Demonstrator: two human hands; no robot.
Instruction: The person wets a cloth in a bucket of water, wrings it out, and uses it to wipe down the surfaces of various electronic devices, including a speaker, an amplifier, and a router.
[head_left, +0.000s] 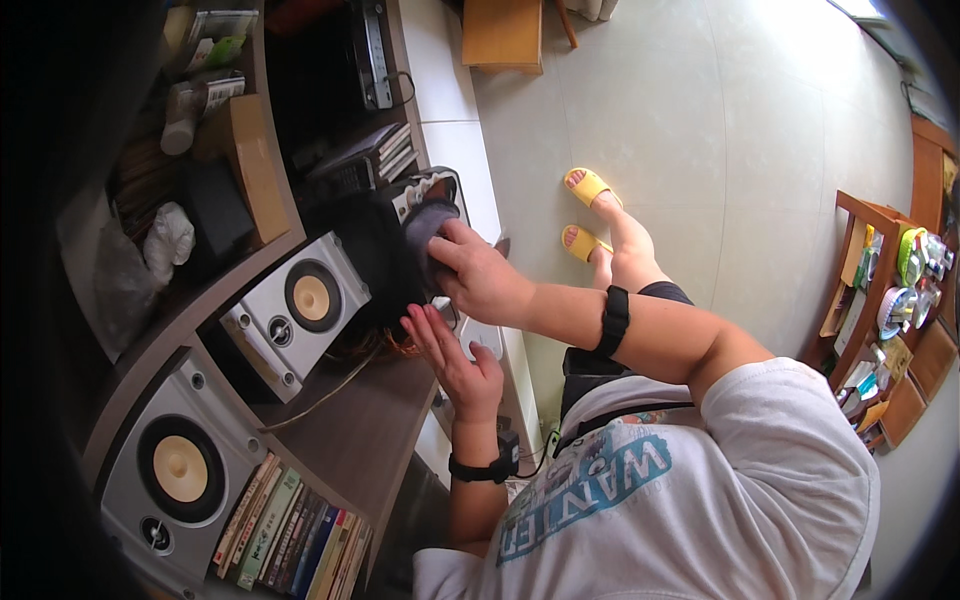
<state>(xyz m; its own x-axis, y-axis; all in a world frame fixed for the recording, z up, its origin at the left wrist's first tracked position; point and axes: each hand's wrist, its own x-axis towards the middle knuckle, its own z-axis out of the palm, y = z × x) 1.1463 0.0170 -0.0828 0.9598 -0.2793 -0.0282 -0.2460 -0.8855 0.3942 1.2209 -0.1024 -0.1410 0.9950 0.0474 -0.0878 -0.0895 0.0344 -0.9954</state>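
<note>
My right hand (480, 274) is closed around a dark grey cloth (424, 232). It presses the cloth near a black box-shaped unit (379, 251) whose front panel (416, 193) is silvery with round parts. My left hand (457, 367) is below it, fingers extended, thumb apart and nothing held. Its fingertips are close to the black unit; whether they touch is unclear. A small white object (441, 302) shows between the two hands. To the left of the unit, a silver speaker (300, 311) with a cream cone sits tilted in the shelf compartment.
A larger silver speaker (180, 465) and a row of books (292, 525) fill the lower shelf. A cable (322, 401) and copper-coloured wires (397, 343) lie behind my left hand. Discs in cases (394, 150), a set-top device (375, 56) and a cardboard box (255, 169) stand farther up.
</note>
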